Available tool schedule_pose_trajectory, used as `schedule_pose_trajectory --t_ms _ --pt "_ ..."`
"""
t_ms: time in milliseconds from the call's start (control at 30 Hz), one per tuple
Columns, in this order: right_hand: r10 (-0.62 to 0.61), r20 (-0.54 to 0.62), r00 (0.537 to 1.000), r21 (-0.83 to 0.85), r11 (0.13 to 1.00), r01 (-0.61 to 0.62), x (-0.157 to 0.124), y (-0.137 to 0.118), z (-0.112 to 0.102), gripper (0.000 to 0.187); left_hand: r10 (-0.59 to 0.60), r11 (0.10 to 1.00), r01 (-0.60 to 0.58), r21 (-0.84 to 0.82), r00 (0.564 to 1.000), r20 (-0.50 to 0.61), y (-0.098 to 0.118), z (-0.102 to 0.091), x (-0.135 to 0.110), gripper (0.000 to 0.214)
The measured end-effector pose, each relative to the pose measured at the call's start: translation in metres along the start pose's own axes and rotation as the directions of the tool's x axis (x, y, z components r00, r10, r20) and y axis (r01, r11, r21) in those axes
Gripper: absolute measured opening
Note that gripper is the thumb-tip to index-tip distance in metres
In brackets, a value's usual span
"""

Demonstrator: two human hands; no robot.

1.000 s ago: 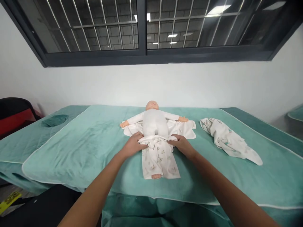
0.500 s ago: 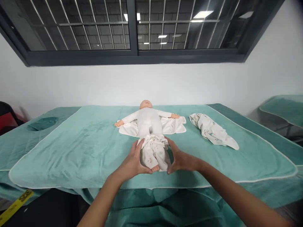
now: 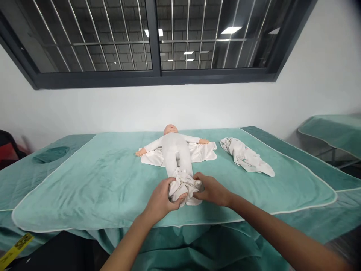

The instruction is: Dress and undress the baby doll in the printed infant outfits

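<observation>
A baby doll (image 3: pixel 176 146) with a white cloth body lies on its back, head away from me, arms spread. White patterned baby trousers (image 3: pixel 184 184) are bunched around its lower legs. My left hand (image 3: pixel 160 197) is closed on the left side of the bunched cloth, thumb near a foot of the doll. On the right side, my right hand (image 3: pixel 211 190) pinches the same trousers between thumb and fingers. The feet are mostly hidden by the cloth and my fingers. Beneath the doll's arms and back a white garment (image 3: pixel 203 152) is spread out.
Another white patterned garment (image 3: pixel 246 156) lies crumpled to the right. A green blanket (image 3: pixel 93 180) covers the table, which stands against a white wall below a barred window (image 3: pixel 158 73). A yellow strap (image 3: pixel 17 248) shows at lower left, a green-covered surface (image 3: pixel 332 130) at far right.
The trousers have slid down toward the feet and bunched up, baring more of the doll's white legs. Both hands have closed in on the cloth. The camera view has shifted slightly.
</observation>
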State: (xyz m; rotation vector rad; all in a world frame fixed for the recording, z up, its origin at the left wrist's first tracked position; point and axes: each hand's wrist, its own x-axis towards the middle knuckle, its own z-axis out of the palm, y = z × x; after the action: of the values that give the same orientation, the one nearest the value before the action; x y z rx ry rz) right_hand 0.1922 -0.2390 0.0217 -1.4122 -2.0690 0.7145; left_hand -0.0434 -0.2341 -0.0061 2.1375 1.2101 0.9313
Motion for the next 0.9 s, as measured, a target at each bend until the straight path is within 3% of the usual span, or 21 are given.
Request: schedule_pose_trajectory --t_ms 67,133,200,267,433,500,533,600,700,733,800,900 --pt "0.038 0.076 0.996 0.123 0.991 -0.047 0.002 -0.011 -0.014 0.024 -0.139 0.972 0.148 -0.181 0.988 0.06 0.012 -0.009 -0.002 0.048" --pt "0.072 0.25 0.966 0.288 0.947 -0.145 0.005 -0.023 -0.032 0.021 -0.252 0.897 0.303 -0.322 0.949 0.191 0.024 -0.022 0.0 0.044" --pt "0.035 0.447 0.894 0.419 0.875 -0.243 0.011 -0.032 -0.049 0.026 -0.289 0.823 0.392 -0.41 0.912 0.291 0.036 -0.038 0.007 0.043" --pt "-0.038 0.525 0.85 0.514 0.811 -0.282 0.023 -0.039 -0.063 0.034 -0.269 0.776 0.391 -0.495 0.915 0.301 0.044 -0.053 0.021 0.044" --pt "-0.033 0.322 0.946 0.715 0.663 -0.22 0.066 -0.046 -0.076 0.046 -0.175 0.689 0.301 -0.659 0.952 0.252 0.043 -0.083 0.063 0.062" --pt "0.013 0.297 0.955 0.687 0.692 -0.223 0.08 -0.049 -0.081 0.046 -0.094 0.717 0.267 -0.644 0.952 0.29 0.042 -0.1 0.074 0.064" --pt "0.022 0.311 0.95 0.625 0.749 -0.222 0.085 -0.052 -0.085 0.043 -0.05 0.754 0.257 -0.605 0.94 0.336 0.043 -0.11 0.078 0.065" --pt "0.005 0.386 0.923 0.402 0.899 -0.173 0.093 -0.062 -0.096 0.037 0.019 0.858 0.242 -0.452 0.866 0.5 0.05 -0.134 0.086 0.07" --pt "-0.062 0.56 0.826 0.058 0.998 0.036 0.104 -0.09 -0.113 0.038 -0.037 0.986 0.152 -0.063 0.575 0.817 0.073 -0.167 0.1 0.068" --pt "-0.073 0.615 0.785 -0.012 0.995 0.102 0.108 -0.103 -0.118 0.041 -0.079 0.995 0.087 0.039 0.518 0.852 0.081 -0.175 0.104 0.058" --pt "-0.078 0.694 0.715 -0.102 0.974 0.204 0.117 -0.128 -0.125 0.043 -0.124 0.987 -0.026 0.157 0.49 0.863 0.098 -0.188 0.112 0.04" --pt "-0.09 0.759 0.645 -0.127 0.951 0.282 0.129 -0.158 -0.13 0.04 -0.114 0.981 -0.069 0.181 0.547 0.829 0.115 -0.203 0.114 0.032"
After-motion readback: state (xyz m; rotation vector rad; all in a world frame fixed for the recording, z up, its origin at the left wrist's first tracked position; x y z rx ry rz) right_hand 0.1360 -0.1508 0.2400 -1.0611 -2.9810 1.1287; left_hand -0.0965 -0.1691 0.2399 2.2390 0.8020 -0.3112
